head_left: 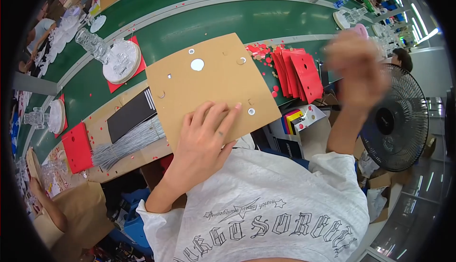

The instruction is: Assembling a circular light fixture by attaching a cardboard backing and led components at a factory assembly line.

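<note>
A square brown cardboard sheet with punched round and small square holes lies in front of me, tilted, over the bench edge. My left hand rests on its near part, fingers spread out and laid on the board. Raised to the right, away from the sheet, my right hand is smeared by motion, so its fingers and anything in them cannot be made out. Nearest to it is a fanned stack of red punched cards on the bench.
A bundle of grey wire ties, a black card and a red card stack lie left. Beyond stand clear glassware and a white round base. A black fan is at right; a person's arm shows at left.
</note>
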